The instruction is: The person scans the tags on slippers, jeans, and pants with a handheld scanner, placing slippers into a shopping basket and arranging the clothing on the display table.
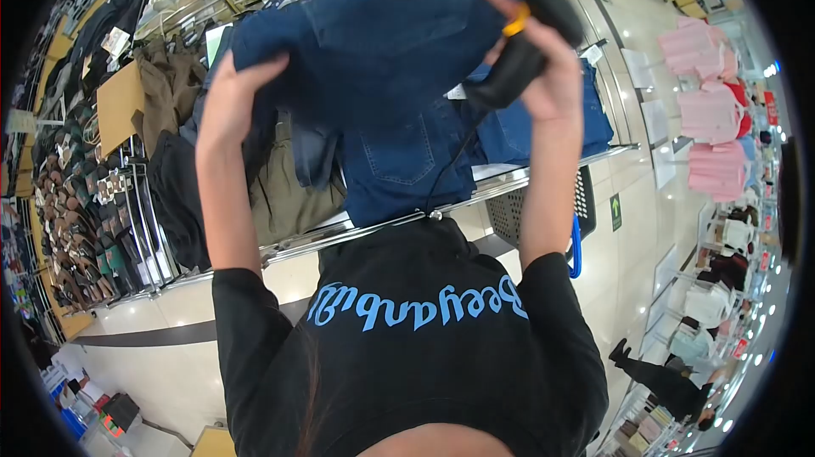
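Note:
A folded pair of dark blue jeans (382, 32) is held up over the display rack, blurred by motion. My left hand (240, 87) is closed on its left edge, thumb on top. At the jeans' right edge, my right hand (548, 62) is wrapped around a black handheld barcode scanner (552, 7) with an orange trigger. Its thin black cord (450, 164) runs down to the front rail. Whether my right fingers also grip the jeans, I cannot tell. Beneath lie more folded blue jeans (395, 164) with a stitched back pocket showing.
Olive trousers (293, 189) and black garments (178, 194) lie to the left on the rack. A metal rail (340, 236) runs along its front. Below the rack at right stands a dark perforated basket (507, 215) with a blue handle. Shoes (81, 211) fill a far-left display; another person (671, 385) is at lower right.

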The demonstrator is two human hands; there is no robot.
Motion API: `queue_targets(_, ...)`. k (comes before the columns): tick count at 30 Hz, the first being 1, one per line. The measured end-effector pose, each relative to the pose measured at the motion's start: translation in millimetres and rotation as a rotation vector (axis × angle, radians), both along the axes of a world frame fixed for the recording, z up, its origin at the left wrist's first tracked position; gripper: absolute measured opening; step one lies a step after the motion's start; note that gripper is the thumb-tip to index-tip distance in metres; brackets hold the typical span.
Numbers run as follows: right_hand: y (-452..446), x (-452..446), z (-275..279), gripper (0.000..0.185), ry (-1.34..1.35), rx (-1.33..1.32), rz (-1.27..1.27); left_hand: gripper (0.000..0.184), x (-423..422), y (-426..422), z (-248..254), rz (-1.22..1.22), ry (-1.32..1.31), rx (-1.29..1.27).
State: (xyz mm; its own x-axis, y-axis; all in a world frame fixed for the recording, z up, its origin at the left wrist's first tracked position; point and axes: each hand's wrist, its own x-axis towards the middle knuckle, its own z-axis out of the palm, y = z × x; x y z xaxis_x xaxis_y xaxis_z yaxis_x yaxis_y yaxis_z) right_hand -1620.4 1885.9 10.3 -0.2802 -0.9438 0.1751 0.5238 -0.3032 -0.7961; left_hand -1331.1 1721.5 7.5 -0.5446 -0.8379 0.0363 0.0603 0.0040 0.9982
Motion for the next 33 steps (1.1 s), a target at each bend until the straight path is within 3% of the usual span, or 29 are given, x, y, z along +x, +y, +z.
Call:
queue_targets(4,17,-21,40,0.048,0.082,-0.172,0.046,0.024,-12,-5,34,-0.021,0.142,-0.199)
queue_targets(7,33,-8,31,0.051,0.057,0.006,-0.065,0.02,1,5,12,-0.017,-0.159,-0.293)
queue_targets(9,45,-12,-4,0.053,0.129,0.13,-0.032,0.021,-1,38,-13,0.045,-0.118,-0.11)
queue_targets(10,50,-3,-20,0.055,0.139,0.298,-0.127,0.031,9,34,-35,-0.267,-0.222,-0.169)
queue_targets(11,54,3,-47,0.056,0.132,0.359,-0.139,0.031,18,44,-67,-0.301,-0.36,-0.07)
queue_targets(13,68,11,-104,0.047,0.243,0.6,-0.126,0.025,44,68,-155,-0.483,-0.52,-0.218)
queue_targets(14,75,20,-129,0.039,0.283,0.691,-0.098,0.028,52,82,-170,-0.559,-0.637,0.098)
queue_targets(15,85,24,-157,0.035,0.298,0.829,-0.013,0.028,72,100,-227,-0.565,-0.467,0.304)
queue_targets(16,92,28,-181,0.033,0.281,1.006,0.061,0.03,89,109,-266,-0.653,-0.66,0.212)
queue_targets(17,100,29,-206,0.036,0.349,1.123,0.143,0.034,93,125,-261,-0.521,-0.653,0.092)
queue_targets(19,109,40,-217,0.037,0.433,1.052,0.124,0.042,95,138,-263,-0.353,-0.626,0.364)
queue_targets(23,109,34,-210,0.04,0.318,1.116,0.118,0.053,86,130,-257,-0.312,-0.573,0.362)
queue_targets(28,120,24,-200,0.036,0.307,1.045,0.24,0.04,66,121,-243,-0.371,-0.805,0.156)
queue_targets(33,130,32,-198,0.038,0.326,0.951,0.338,0.039,61,126,-250,-0.367,-0.79,0.184)
